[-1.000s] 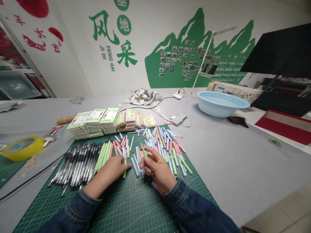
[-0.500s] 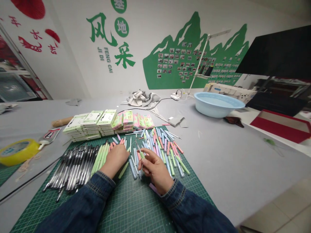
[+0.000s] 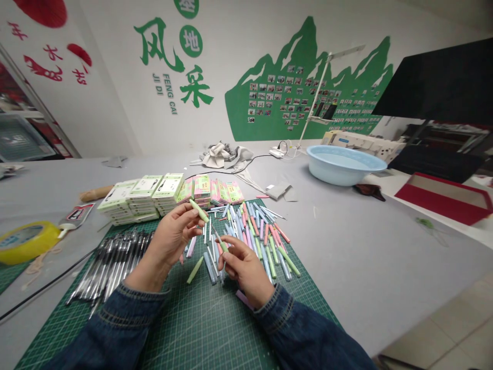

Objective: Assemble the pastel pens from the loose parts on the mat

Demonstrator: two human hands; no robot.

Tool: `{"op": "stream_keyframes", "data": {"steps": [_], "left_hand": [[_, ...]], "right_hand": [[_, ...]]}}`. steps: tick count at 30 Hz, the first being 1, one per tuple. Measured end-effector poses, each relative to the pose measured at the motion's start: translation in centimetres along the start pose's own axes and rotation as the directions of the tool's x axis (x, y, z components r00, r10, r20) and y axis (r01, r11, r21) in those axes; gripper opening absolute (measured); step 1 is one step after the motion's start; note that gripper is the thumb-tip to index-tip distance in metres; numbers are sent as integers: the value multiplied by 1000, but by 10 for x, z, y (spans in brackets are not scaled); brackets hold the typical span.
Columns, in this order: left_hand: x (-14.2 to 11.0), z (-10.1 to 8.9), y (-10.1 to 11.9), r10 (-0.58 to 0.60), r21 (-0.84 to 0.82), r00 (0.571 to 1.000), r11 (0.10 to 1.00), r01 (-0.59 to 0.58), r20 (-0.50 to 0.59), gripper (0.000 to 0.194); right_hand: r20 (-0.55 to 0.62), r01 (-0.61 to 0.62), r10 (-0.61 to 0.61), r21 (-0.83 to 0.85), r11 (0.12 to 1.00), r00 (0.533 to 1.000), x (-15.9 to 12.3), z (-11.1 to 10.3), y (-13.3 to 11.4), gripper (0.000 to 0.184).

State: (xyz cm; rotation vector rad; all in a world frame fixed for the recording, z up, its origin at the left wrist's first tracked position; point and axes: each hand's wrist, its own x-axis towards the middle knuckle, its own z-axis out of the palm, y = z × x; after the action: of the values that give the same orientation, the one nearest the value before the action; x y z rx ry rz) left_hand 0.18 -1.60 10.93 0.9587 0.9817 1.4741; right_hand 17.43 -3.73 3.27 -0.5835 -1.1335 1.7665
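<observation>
From my head camera, my left hand (image 3: pixel 172 237) pinches a pale green pen barrel (image 3: pixel 198 210) between thumb and fingers, raised above the green cutting mat (image 3: pixel 208 324). My right hand (image 3: pixel 246 270) holds a slim pen refill (image 3: pixel 219 242) in a narrow pinch, its end just beside the barrel's. Loose pastel pens (image 3: pixel 262 239) lie beyond my right hand; black pens (image 3: pixel 108 267) lie left of my left wrist.

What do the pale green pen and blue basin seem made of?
The pale green pen in the left hand looks like matte plastic, from its even opaque color. The blue basin looks like glossy molded plastic, from its shiny rounded rim.
</observation>
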Motion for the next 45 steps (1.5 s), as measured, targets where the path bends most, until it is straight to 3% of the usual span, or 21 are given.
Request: {"op": "stream_keyframes", "data": {"steps": [7,13,24,36,42,45], "left_hand": [[-5,5,-3,5,157,1000,988,-8,21,19],[-19,9,-15,33,327,988,942,-81,150,16],[-26,13,-20,-6,289,992,957,-31,128,21],[-24,13,-32,57,351,993,932,-89,100,18],[-26,8,-40,16,272,994,961,-45,111,19],[-26,8,-41,28,285,994,957,-57,104,18]], "right_hand": [[3,-2,2,14,1000,1000,0,0,0,34],[6,3,-3,16,1000,1000,0,1,-1,35],[-5,20,-20,5,1000,1000,0,4,-1,19],[-104,-22,25,25,999,994,-2,5,-2,21],[5,-118,120,217,969,993,-5,6,-5,24],[-6,-112,117,246,963,993,-5,7,-4,29]]}}
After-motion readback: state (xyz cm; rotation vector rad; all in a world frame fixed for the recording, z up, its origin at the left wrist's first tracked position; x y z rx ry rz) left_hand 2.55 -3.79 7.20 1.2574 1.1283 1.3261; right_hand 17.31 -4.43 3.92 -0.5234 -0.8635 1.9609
